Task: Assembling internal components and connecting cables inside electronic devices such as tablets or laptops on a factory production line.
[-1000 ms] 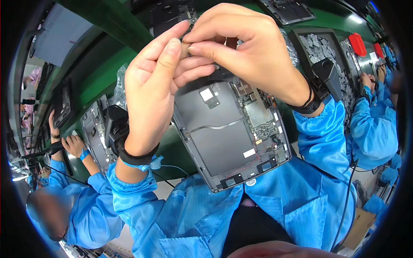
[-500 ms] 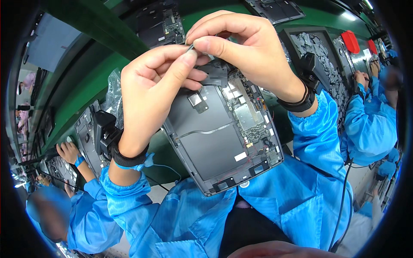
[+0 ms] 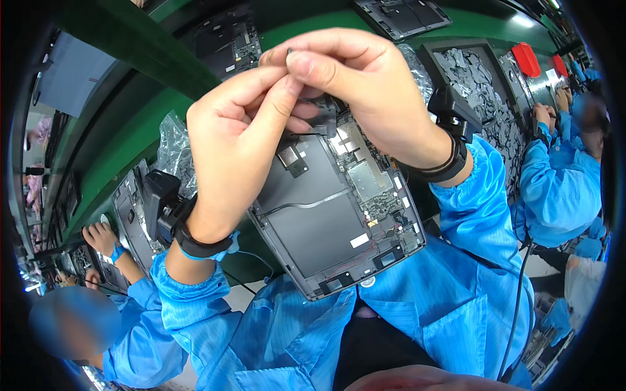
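And here, above the opened flat device (image 3: 306,234), both hands are brought together at the fingertips. By the right hand (image 3: 365,85) a narrow pinch is made, thumb against forefinger, and a small dark piece (image 3: 289,51) is held there, just its tip left showing. The left hand (image 3: 228,140) is drawn in tight too, thumb pressed to forefinger right beside; whether anything is gripped between them cannot be told. The device is laid below, its circuit board (image 3: 368,179) and flat ribbon cable (image 3: 306,204) exposed, its near edge set close to the blue jacket (image 3: 417,300).

Delicate stuff, this! So small a piece is probably best handled by its edges, with light, even pressure from both sides and no twisting. The wrists are best kept clear of the exposed board, and the dark wrist strap (image 3: 447,163) should not be allowed to brush the components.
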{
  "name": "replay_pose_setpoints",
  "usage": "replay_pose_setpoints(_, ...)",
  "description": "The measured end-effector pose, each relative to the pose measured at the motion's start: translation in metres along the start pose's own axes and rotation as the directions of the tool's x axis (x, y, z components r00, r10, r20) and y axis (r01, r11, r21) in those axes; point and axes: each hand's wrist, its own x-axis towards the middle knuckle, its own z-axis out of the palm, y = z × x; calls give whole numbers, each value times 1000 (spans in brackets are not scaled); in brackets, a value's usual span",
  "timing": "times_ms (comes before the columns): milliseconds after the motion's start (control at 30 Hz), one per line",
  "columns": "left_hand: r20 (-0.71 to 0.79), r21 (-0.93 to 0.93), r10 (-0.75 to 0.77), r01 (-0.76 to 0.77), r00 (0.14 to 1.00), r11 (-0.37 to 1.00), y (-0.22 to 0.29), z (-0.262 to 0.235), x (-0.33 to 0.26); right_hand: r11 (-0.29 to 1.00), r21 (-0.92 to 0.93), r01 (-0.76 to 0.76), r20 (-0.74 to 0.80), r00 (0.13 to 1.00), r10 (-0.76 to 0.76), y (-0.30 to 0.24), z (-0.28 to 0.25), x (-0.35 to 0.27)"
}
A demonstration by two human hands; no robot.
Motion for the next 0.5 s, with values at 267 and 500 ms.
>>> replay_pose_setpoints(267,-70,419,-25,52,997,907,-19,-24,14,550,-750,367,246,927,-283,-1,-62,23)
replay_pose_setpoints(500,91,712,146,-167,985,682,-31,-23,32,145,-816,560,505,812,-294,1,-59,28)
